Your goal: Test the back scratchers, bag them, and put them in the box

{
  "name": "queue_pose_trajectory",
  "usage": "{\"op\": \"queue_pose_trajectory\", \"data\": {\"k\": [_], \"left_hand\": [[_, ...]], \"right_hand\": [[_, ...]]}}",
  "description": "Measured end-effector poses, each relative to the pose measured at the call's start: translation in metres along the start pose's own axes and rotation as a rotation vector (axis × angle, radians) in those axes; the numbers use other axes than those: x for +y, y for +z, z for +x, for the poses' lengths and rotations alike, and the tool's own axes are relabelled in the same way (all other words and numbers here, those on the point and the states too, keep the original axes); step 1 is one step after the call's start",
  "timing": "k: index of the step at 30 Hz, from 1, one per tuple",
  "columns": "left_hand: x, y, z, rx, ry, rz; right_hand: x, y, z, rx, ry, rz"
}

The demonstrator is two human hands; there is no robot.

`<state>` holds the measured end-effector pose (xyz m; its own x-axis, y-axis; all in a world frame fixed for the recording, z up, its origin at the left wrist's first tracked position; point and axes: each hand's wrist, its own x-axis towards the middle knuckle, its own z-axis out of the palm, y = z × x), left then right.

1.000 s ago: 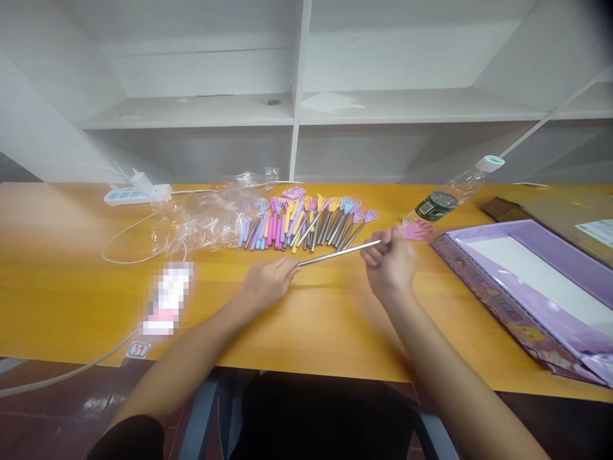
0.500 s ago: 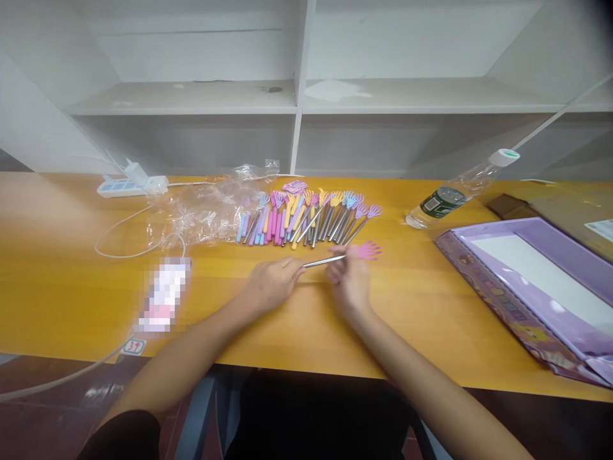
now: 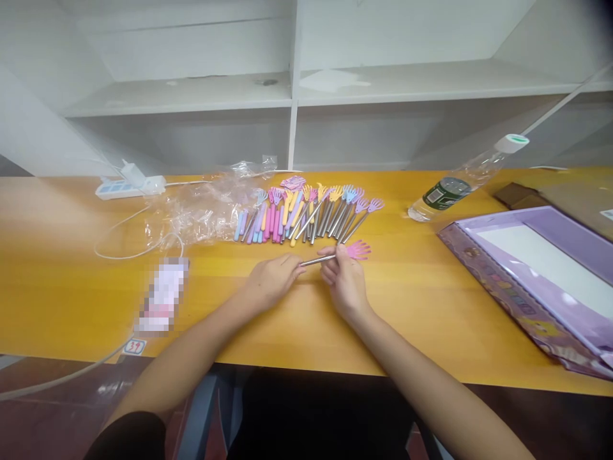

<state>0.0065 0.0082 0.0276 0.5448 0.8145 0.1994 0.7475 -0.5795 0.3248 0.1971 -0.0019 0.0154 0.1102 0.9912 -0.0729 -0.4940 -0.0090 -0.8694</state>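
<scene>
A back scratcher with a metal rod and a pink hand-shaped head [image 3: 359,250] is held between my two hands over the table. My left hand [image 3: 272,281] is closed round the rod's left end, hiding whatever handle is there. Close to the pink head, my right hand [image 3: 345,281] pinches the other end of the rod. Just beyond my hands lies a row of back scratcher heads on metal rods [image 3: 340,220] in yellow, blue, pink and purple. Beside them on the left are loose coloured handles [image 3: 272,223], partly overlapping the rods.
Crumpled clear plastic bags [image 3: 205,211] and a white power strip [image 3: 129,186] lie at the back left. A blurred phone-like object [image 3: 163,297] is on a cable nearer me. At right stand a water bottle [image 3: 445,193] and an open purple box [image 3: 454,246]. White shelving [image 3: 294,134] rises behind.
The right hand and the pink head have shifted slightly left, toward the left hand, so less rod shows between them. The view has tilted slightly.
</scene>
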Motion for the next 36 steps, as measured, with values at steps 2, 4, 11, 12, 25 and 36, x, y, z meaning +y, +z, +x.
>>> {"op": "queue_pose_trajectory", "data": {"k": [2,4,11,12,25,36], "left_hand": [[0.000,-0.002,0.002,-0.023,-0.007,-0.063],[-0.001,-0.002,0.003,-0.039,-0.023,-0.114],[-0.004,0.002,0.001,-0.073,0.000,-0.067],[-0.005,0.002,0.000,-0.067,0.011,-0.048],[-0.002,-0.004,0.000,-0.075,-0.017,0.027],[-0.017,0.000,0.004,-0.048,0.000,0.075]], "right_hand": [[-0.006,0.001,0.002,0.022,-0.028,0.029],[-0.007,0.002,0.002,0.039,-0.025,0.054],[0.007,-0.002,0.004,0.019,0.061,0.048],[0.010,-0.002,0.004,0.011,0.060,0.043],[0.012,-0.003,0.002,-0.055,0.049,-0.073],[-0.051,-0.048,0.032,0.183,0.001,0.004]]}}
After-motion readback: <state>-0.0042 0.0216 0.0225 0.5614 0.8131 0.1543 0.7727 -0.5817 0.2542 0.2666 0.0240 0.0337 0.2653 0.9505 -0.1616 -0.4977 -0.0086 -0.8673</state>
